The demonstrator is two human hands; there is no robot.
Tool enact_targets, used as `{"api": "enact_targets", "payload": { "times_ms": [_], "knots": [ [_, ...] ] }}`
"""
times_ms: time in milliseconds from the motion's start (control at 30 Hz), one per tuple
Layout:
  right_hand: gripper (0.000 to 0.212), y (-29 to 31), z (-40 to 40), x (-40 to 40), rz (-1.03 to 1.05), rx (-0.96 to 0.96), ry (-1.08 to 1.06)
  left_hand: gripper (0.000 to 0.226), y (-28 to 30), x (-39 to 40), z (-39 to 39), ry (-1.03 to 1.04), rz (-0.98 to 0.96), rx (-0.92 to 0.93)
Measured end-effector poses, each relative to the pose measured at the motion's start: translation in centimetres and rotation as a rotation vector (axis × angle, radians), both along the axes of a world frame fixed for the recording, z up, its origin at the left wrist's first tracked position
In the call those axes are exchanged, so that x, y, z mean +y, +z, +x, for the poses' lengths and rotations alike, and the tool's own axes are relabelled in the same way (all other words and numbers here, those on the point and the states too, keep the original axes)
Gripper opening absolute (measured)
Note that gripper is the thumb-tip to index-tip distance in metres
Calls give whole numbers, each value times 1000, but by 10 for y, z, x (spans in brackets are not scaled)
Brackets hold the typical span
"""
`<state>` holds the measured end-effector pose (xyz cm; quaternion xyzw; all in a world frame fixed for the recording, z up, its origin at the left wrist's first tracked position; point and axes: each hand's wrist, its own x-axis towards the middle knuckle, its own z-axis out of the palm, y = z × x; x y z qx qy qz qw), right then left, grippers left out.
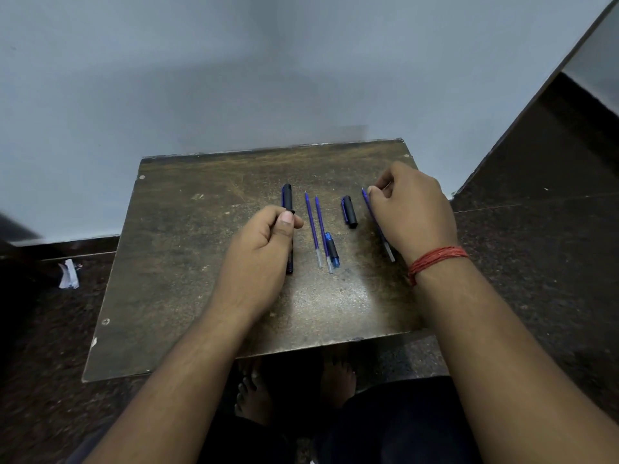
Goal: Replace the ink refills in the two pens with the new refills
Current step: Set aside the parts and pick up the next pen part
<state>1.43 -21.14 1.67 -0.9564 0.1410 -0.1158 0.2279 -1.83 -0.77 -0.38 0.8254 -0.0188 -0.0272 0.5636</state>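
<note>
On a worn brown table point(201, 296), my left hand point(264, 249) is closed around a dark blue pen point(287, 195) whose black cap points away from me. Two loose blue refills point(311, 226) point(321, 226) lie side by side at the middle. A short blue and black pen tip section point(331, 252) rests against the right one. To the right lies a separate black cap point(349, 212). My right hand point(412, 212) pinches the far end of a third blue refill point(370, 209), which lies on the table and runs under the palm.
The table's far edge meets a pale grey wall. Dark speckled floor surrounds it. A crumpled white paper point(68, 274) lies on the floor at the left. My bare feet point(254, 390) show below the table's near edge.
</note>
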Motion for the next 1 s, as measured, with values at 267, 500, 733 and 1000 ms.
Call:
{"api": "enact_targets", "payload": {
  "times_ms": [267, 500, 733, 1000],
  "knots": [
    [18, -8, -3, 52, -196, -25, 211, 27, 6, -1, 0, 23, -16, -2],
    [19, -17, 3, 68, -360, 32, 170, 27, 7, 1, 3, 34, -50, -18],
    [24, -18, 6, 74, -384, 113, 132, 27, 6, 2, 5, 36, -62, -35],
    [29, 6, 11, 65, 114, 132, 102, 26, 7, 3, 4, 35, -38, -26]
  ]
}}
